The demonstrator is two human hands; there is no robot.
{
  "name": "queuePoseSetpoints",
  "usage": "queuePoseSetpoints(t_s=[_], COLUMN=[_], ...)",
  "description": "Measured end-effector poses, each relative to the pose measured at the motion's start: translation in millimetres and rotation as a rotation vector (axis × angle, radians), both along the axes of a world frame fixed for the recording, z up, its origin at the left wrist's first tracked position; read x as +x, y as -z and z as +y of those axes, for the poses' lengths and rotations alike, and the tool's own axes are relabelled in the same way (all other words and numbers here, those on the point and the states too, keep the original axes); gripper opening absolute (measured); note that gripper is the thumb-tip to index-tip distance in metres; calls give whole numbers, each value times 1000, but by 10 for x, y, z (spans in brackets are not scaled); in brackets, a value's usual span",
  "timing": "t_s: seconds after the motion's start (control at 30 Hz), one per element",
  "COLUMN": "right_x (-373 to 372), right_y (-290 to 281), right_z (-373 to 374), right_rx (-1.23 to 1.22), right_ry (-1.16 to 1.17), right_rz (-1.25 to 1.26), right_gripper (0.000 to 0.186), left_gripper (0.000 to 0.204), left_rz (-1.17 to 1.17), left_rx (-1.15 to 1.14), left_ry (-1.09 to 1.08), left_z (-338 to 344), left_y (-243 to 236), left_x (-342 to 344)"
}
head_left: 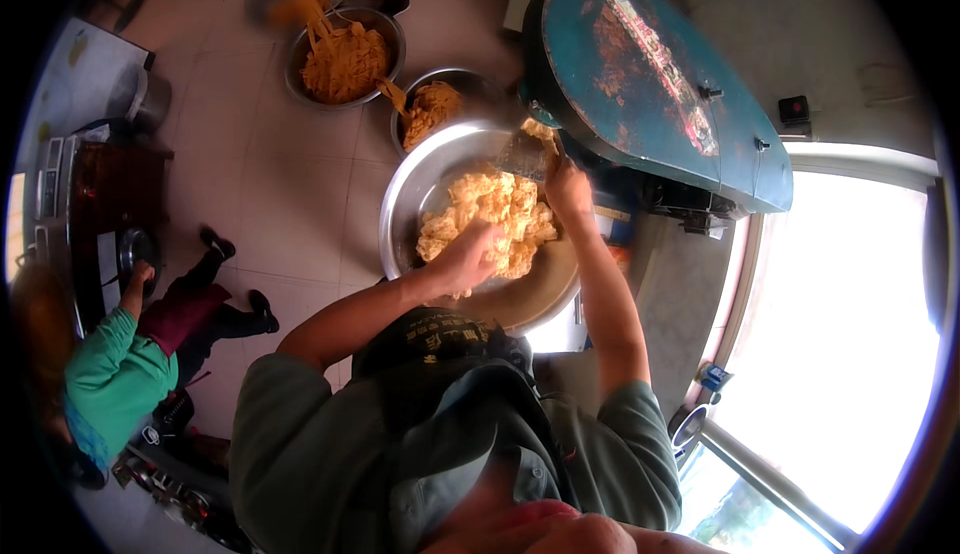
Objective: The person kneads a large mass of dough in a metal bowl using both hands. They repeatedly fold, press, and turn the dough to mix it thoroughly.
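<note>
1. Upper left, orange strips (346,62) lie piled in two bowls (293,74); that portion looks done.
2. Left hand (468,259): fingers curled at the dough (508,216), grip unclear, forearm slanting rightward.
3. Dough lies lumped inside the steel basin (393,209); likely yet unshaped.
4. Right hand (568,190): closed round a flat scraper (522,158), forearm steep.

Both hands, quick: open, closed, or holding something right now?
Left hand: fingers curled against the yellow dough lumps; whether it grips any cannot be told.
Right hand: closed, holding a flat scraper.
</note>
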State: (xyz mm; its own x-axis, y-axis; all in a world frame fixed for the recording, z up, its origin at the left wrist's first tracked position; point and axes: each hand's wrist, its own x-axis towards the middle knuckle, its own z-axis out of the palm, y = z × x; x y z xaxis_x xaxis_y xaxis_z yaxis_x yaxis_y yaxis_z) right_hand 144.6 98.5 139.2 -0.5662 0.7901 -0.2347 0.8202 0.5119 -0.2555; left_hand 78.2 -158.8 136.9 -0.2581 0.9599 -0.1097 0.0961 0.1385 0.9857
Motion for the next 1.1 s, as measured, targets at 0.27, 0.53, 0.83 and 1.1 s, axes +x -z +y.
queuePoseSetpoints(t_s=[0.27, 0.53, 0.83, 1.1], right_x=[8, 33, -128, -300], right_y=[-13, 314, 261, 99], right_z=[-145, 40, 60, 52], right_rx=[172, 180, 35, 35], right_ry=[-213, -151, 0, -120], right_rz=[255, 232, 31, 119], right_gripper=[40, 40, 45, 35], left_gripper=[35, 70, 61, 62], left_rz=[-626, -790, -10, -9], left_rx=[-394, -220, -159, -296], left_ry=[-218, 142, 406, 199], left_z=[-124, 27, 519, 411], left_y=[897, 849, 714, 475], left_x=[-287, -148, 405, 216])
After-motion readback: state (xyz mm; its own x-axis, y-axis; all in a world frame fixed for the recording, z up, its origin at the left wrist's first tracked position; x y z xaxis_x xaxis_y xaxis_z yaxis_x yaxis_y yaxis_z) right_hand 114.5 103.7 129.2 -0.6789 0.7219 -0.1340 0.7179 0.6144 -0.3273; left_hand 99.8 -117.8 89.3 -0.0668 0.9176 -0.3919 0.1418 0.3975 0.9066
